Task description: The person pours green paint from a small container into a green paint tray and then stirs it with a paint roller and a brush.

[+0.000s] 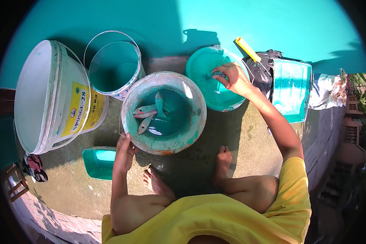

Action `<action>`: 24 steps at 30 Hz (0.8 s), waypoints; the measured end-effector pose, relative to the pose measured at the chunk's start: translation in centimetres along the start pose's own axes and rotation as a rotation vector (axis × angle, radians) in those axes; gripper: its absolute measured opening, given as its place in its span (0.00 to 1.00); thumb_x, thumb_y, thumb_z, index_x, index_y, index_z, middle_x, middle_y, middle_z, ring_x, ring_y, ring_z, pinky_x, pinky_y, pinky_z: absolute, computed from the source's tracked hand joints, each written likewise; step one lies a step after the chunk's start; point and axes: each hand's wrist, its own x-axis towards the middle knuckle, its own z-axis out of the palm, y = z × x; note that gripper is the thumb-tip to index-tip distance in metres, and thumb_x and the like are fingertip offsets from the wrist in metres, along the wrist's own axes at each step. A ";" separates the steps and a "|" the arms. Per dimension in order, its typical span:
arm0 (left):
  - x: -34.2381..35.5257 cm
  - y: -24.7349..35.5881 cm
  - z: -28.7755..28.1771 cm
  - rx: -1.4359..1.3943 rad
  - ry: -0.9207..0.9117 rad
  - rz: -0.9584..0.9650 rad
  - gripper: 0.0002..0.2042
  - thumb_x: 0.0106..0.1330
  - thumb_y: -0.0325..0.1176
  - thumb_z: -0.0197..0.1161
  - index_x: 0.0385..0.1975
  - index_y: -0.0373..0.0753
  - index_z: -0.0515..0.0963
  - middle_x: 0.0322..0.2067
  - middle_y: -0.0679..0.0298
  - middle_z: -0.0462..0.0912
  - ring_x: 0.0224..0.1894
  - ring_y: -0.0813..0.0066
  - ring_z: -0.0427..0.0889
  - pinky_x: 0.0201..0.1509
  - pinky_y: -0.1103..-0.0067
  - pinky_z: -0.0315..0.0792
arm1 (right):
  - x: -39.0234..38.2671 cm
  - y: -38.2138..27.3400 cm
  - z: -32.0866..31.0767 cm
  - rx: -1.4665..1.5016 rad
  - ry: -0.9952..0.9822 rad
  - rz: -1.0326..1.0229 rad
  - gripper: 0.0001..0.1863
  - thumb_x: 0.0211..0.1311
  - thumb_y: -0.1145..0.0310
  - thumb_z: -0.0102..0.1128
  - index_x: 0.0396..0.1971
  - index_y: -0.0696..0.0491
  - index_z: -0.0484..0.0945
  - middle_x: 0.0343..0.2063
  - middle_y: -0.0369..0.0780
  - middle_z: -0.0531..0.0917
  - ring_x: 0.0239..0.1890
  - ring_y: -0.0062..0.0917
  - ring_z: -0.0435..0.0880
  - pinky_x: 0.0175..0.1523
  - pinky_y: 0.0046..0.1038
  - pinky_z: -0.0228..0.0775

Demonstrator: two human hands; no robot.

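Observation:
My right hand is closed around a short, paint-smeared tool, held over a round bucket of teal paint. The tool's lower end meets the paint, so its kind cannot be made out. A whitish, paint-streaked bucket stands between my feet and the wall. Dark teal liquid and several paint-stained handled tools are inside it; their other ends are hidden. At this bucket's near-left rim, my left hand has its fingers curled and gripping the edge.
A large white bucket tilts at the left, beside a teal-coated pail with a wire handle. A small teal tub lies near my left hand. Right of the paint are a yellow-handled roller and a teal paint tray.

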 end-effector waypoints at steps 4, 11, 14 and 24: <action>-0.7 -0.6 -0.2 -0.060 0.068 0.011 0.34 0.72 0.59 0.51 0.67 0.39 0.62 0.63 0.56 0.71 0.62 0.64 0.73 0.64 0.64 0.70 | -0.1 2.0 0.4 -0.155 -0.035 0.061 0.14 0.62 0.61 0.64 0.43 0.52 0.82 0.32 0.44 0.83 0.40 0.38 0.80 0.51 0.37 0.65; -2.7 1.8 -1.0 -0.081 0.204 0.064 0.43 0.68 0.67 0.48 0.67 0.31 0.59 0.65 0.50 0.68 0.66 0.56 0.68 0.69 0.62 0.63 | -2.5 2.8 -1.6 0.118 -0.038 0.218 0.15 0.61 0.61 0.65 0.38 0.60 0.83 0.17 0.49 0.77 0.24 0.42 0.79 0.34 0.40 0.69; -3.0 2.4 -2.1 -0.099 0.303 0.078 0.37 0.69 0.67 0.46 0.58 0.34 0.67 0.58 0.53 0.74 0.60 0.59 0.74 0.65 0.64 0.66 | -3.2 3.4 -2.0 0.281 -0.091 0.275 0.15 0.63 0.61 0.65 0.35 0.59 0.84 0.11 0.41 0.71 0.15 0.25 0.70 0.25 0.33 0.61; -3.7 5.7 -3.5 0.438 0.358 -0.030 0.36 0.71 0.68 0.41 0.45 0.34 0.75 0.40 0.57 0.81 0.44 0.68 0.78 0.56 0.71 0.69 | -2.8 2.6 -1.7 0.562 -0.008 0.354 0.13 0.67 0.59 0.65 0.43 0.52 0.85 0.14 0.28 0.68 0.21 0.07 0.62 0.24 0.21 0.51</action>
